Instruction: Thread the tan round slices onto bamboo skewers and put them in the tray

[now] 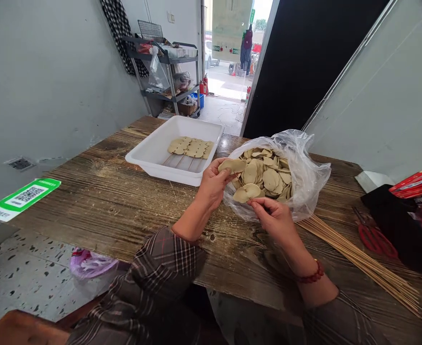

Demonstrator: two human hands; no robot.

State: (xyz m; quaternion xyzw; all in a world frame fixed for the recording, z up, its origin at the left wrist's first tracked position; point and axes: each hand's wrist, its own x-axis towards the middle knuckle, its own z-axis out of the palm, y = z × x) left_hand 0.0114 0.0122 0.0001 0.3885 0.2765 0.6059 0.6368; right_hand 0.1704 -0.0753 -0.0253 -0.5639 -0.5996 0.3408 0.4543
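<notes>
My left hand [214, 184] is closed, with thumb and fingers pinching a thin beige slice [233, 166]. My right hand [273, 218] is also closed, its fingertips at the lower edge of another round beige slice [246, 192]. Between the two slices part of a thin stick shows, but I cannot tell how far it runs through them. Just behind my hands a clear plastic bag [310, 179] stands open, full of similar loose slices [271, 180]. To the left, a white plastic tray [149, 165] holds several skewers threaded with slices [191, 146].
A bundle of thin bamboo sticks [362, 263] lies right of my right hand. Red-handled scissors [374, 237] and a black holder [398, 225] are at the table's right side. A green QR card [22, 199] lies at the left edge. A trolley [169, 60] stands beyond.
</notes>
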